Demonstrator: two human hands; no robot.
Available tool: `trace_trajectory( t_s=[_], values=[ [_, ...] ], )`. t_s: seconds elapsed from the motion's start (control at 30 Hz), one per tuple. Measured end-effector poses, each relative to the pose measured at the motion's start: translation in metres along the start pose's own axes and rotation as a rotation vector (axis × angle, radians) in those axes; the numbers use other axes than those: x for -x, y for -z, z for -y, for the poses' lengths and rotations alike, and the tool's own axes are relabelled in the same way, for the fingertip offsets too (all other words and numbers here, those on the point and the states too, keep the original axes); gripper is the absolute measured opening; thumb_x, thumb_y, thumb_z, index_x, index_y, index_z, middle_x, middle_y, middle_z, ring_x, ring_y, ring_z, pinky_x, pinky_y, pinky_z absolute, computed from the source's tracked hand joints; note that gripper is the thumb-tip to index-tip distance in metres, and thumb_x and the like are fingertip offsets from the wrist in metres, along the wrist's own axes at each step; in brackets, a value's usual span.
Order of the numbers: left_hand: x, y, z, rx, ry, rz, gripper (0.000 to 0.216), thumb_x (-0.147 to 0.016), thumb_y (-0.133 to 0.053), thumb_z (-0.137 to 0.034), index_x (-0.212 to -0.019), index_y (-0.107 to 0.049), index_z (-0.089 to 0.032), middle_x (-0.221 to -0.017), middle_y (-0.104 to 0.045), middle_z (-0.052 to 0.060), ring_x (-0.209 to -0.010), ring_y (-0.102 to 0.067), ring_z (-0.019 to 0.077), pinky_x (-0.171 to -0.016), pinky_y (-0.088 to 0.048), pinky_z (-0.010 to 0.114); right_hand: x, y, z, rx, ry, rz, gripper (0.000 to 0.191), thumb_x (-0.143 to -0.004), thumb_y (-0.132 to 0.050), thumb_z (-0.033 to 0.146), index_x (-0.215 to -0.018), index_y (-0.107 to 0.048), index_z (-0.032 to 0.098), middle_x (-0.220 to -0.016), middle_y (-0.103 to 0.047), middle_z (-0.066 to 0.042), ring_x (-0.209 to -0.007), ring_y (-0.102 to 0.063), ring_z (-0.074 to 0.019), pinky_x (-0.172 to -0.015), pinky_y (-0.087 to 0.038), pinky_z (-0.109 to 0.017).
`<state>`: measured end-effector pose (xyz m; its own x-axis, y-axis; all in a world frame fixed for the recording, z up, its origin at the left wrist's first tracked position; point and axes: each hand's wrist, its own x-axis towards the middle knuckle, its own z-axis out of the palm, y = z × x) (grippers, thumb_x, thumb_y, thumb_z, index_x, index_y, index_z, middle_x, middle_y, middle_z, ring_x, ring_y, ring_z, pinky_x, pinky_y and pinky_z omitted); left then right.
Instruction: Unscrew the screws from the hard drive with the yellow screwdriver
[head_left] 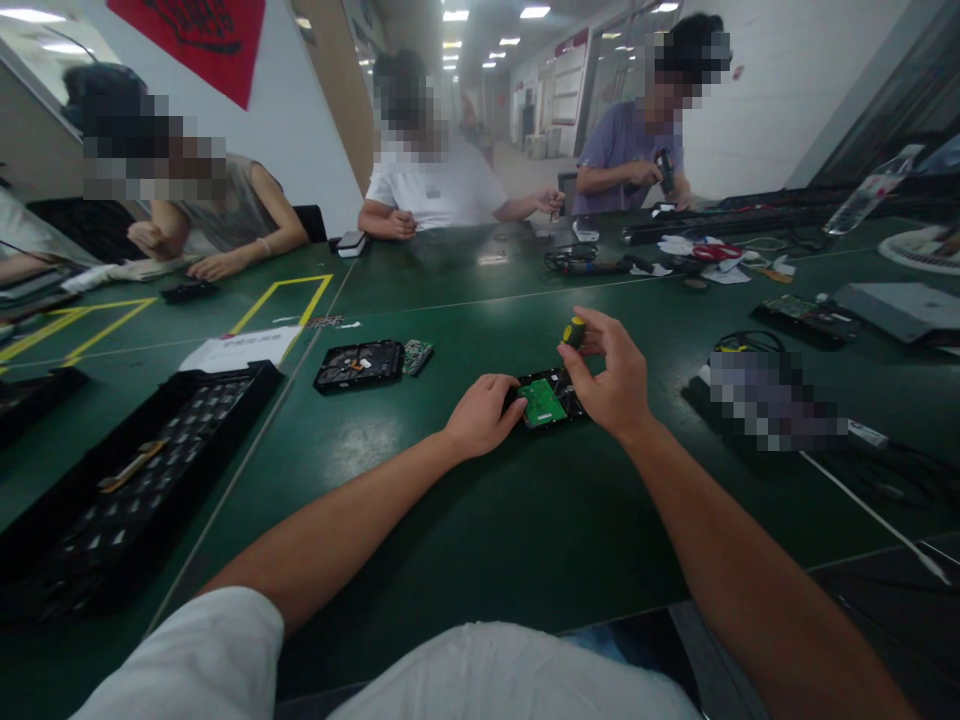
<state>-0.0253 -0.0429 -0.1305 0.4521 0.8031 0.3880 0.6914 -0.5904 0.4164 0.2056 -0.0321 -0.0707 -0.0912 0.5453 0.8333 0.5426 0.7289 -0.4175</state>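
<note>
In front of me a hard drive [546, 398] lies on the green table, its green circuit board facing up. My left hand [486, 412] grips the drive's left edge, thumb on top near the board. My right hand [609, 375] is closed around a screwdriver [574, 331] with a yellow and dark handle, held above the drive's right side. The screwdriver's tip is too small to make out. Left of the drive sits another black hard drive [358, 366], with a loose circuit board [417, 357] beside it.
A long black tray [127, 480] with a strip inside stands at the left, near a paper sheet [238, 348]. Cables [892, 465], a grey box [900, 308] and a bottle [874, 192] lie to the right. Several people [431, 190] sit across the table.
</note>
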Motion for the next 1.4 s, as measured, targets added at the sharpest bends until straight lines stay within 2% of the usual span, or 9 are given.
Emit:
trace_trajectory(
  t_s=[0.1, 0.27, 0.5, 0.6, 0.73, 0.8, 1.0, 1.2, 1.4],
  values=[
    [-0.0002, -0.0013, 0.001, -0.003, -0.008, -0.012, 0.034, -0.109, -0.052, -0.041, -0.132, -0.059, -0.017, -0.126, -0.07, 0.013, -0.125, -0.063, 0.0297, -0.108, -0.054, 0.048, 0.0002, -0.0011, 0.0006, -0.025, -0.001, 0.003, 0.046, -0.099, -0.068, 0.031, -0.144, -0.057, 0.029, -0.129, -0.069, -0.01, -0.098, -0.072, -0.0252, -0.085, -0.065, -0.046],
    [-0.0002, -0.0028, 0.0024, -0.008, -0.01, -0.016, 0.033, -0.109, -0.052, -0.041, -0.13, -0.06, -0.018, -0.125, -0.07, 0.013, -0.125, -0.063, 0.0302, -0.108, -0.054, 0.048, -0.0013, 0.0011, 0.002, 0.044, 0.051, -0.015, 0.042, -0.096, -0.074, 0.034, -0.136, -0.063, 0.029, -0.121, -0.067, -0.01, -0.1, -0.07, -0.0268, -0.082, -0.065, -0.045],
    [0.0, -0.0026, 0.002, -0.001, -0.009, -0.022, 0.033, -0.109, -0.053, -0.04, -0.131, -0.06, -0.016, -0.127, -0.07, 0.014, -0.125, -0.063, 0.03, -0.107, -0.054, 0.048, 0.0025, -0.002, -0.0024, -0.051, -0.001, 0.033, 0.044, -0.106, -0.057, 0.032, -0.15, -0.053, 0.032, -0.135, -0.068, -0.009, -0.101, -0.075, -0.0252, -0.092, -0.064, -0.049],
    [-0.0007, -0.002, 0.0019, 0.0, -0.006, -0.015, 0.034, -0.108, -0.053, -0.04, -0.131, -0.06, -0.016, -0.127, -0.07, 0.014, -0.124, -0.063, 0.0299, -0.108, -0.054, 0.048, 0.002, -0.0022, -0.0014, -0.027, 0.018, 0.042, 0.044, -0.103, -0.062, 0.035, -0.147, -0.056, 0.031, -0.133, -0.068, -0.01, -0.106, -0.072, -0.0271, -0.094, -0.064, -0.05],
    [-0.0009, -0.0009, 0.0015, -0.007, 0.001, -0.002, 0.034, -0.109, -0.052, -0.041, -0.131, -0.06, -0.016, -0.127, -0.07, 0.014, -0.125, -0.063, 0.0301, -0.107, -0.054, 0.049, -0.0006, 0.0004, -0.0013, 0.045, 0.054, -0.007, 0.042, -0.098, -0.072, 0.038, -0.138, -0.063, 0.03, -0.123, -0.067, -0.01, -0.103, -0.07, -0.0281, -0.086, -0.065, -0.048],
    [-0.0006, -0.0008, 0.0014, -0.009, 0.001, 0.0, 0.034, -0.109, -0.052, -0.041, -0.132, -0.06, -0.017, -0.127, -0.07, 0.014, -0.125, -0.063, 0.0302, -0.106, -0.055, 0.049, -0.0004, 0.0007, -0.0027, 0.048, 0.038, -0.014, 0.041, -0.099, -0.07, 0.037, -0.139, -0.062, 0.03, -0.123, -0.068, -0.01, -0.1, -0.071, -0.0268, -0.084, -0.065, -0.046],
    [0.0002, -0.0025, 0.002, -0.001, -0.015, -0.023, 0.033, -0.108, -0.053, -0.04, -0.131, -0.06, -0.017, -0.125, -0.07, 0.014, -0.125, -0.063, 0.03, -0.108, -0.054, 0.049, 0.0032, -0.0022, -0.0033, -0.049, -0.024, 0.054, 0.044, -0.107, -0.055, 0.037, -0.152, -0.051, 0.032, -0.136, -0.068, -0.01, -0.102, -0.074, -0.0257, -0.091, -0.065, -0.048],
    [0.0002, -0.0029, 0.0028, -0.003, -0.016, -0.02, 0.034, -0.109, -0.053, -0.04, -0.132, -0.059, -0.016, -0.126, -0.07, 0.015, -0.125, -0.063, 0.0305, -0.108, -0.054, 0.05, -0.0017, 0.0019, 0.0013, 0.036, 0.033, -0.02, 0.04, -0.099, -0.071, 0.04, -0.137, -0.065, 0.03, -0.121, -0.066, -0.01, -0.103, -0.07, -0.0281, -0.085, -0.066, -0.048],
    [0.0001, -0.0024, 0.0029, -0.004, -0.014, -0.018, 0.034, -0.108, -0.054, -0.041, -0.132, -0.059, -0.018, -0.126, -0.07, 0.013, -0.123, -0.063, 0.0296, -0.108, -0.054, 0.049, 0.0007, 0.0005, -0.0016, -0.011, 0.017, 0.046, 0.043, -0.106, -0.056, 0.034, -0.149, -0.057, 0.031, -0.133, -0.07, -0.01, -0.113, -0.072, -0.0287, -0.097, -0.063, -0.051]
  ],
)
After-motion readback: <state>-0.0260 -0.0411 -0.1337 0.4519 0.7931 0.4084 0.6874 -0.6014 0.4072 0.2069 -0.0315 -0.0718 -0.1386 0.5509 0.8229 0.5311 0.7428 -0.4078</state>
